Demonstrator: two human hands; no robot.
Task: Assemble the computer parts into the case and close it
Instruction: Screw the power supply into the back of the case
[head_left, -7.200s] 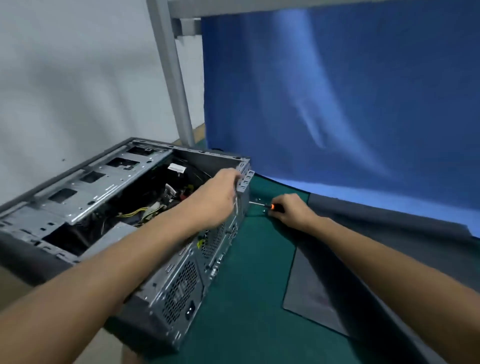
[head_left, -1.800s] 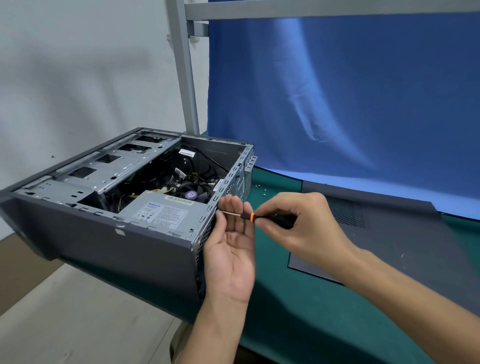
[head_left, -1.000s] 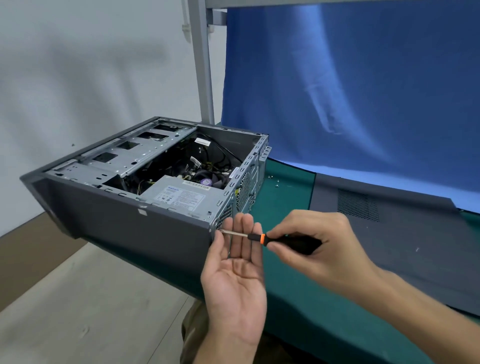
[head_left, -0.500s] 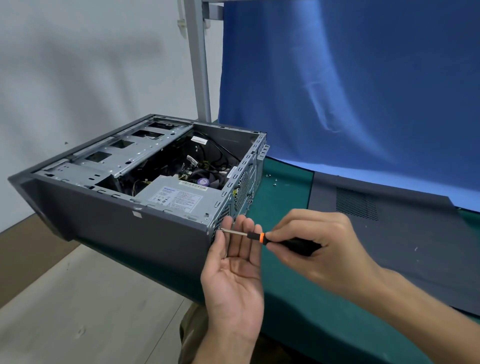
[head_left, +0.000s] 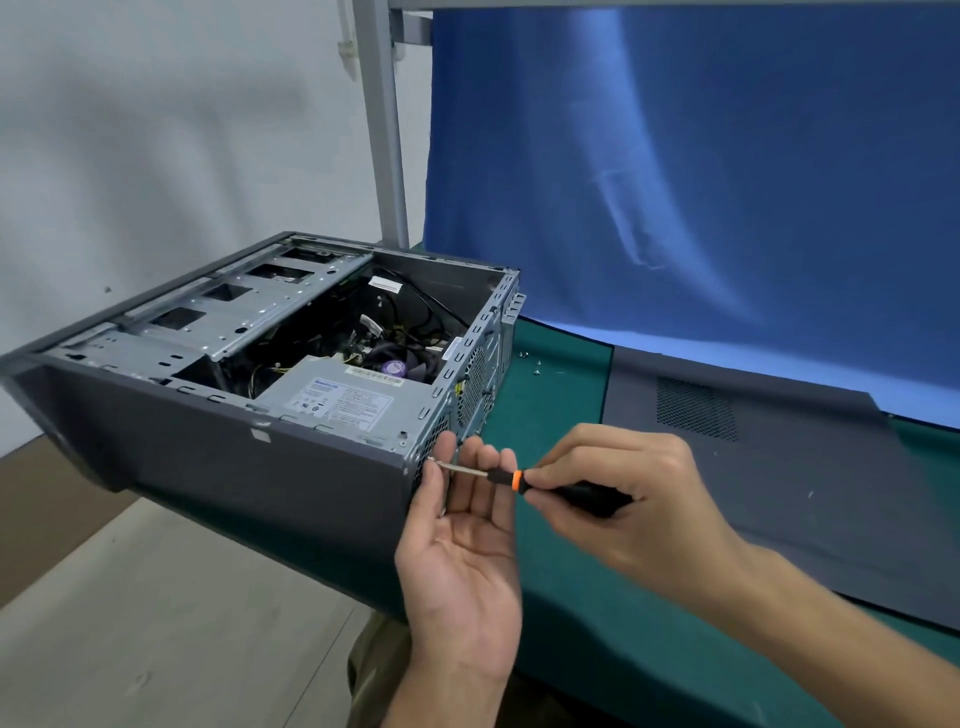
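Well, case (head_left: 208, 467) on green mat (head_left: 550, 395), blue backdrop (head_left: 727, 156).

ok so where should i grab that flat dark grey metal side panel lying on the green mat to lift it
Probably the edge nearest the open grey computer case: the dark grey metal side panel lies flat on the green mat, and bare mat beside that thin edge lets fingertips slip under from the case side.

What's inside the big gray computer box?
Inside the case sit a silver power supply, a fan with a purple sticker, black and yellow wires, and a metal drive cage. Whatever lies beneath them is covered.
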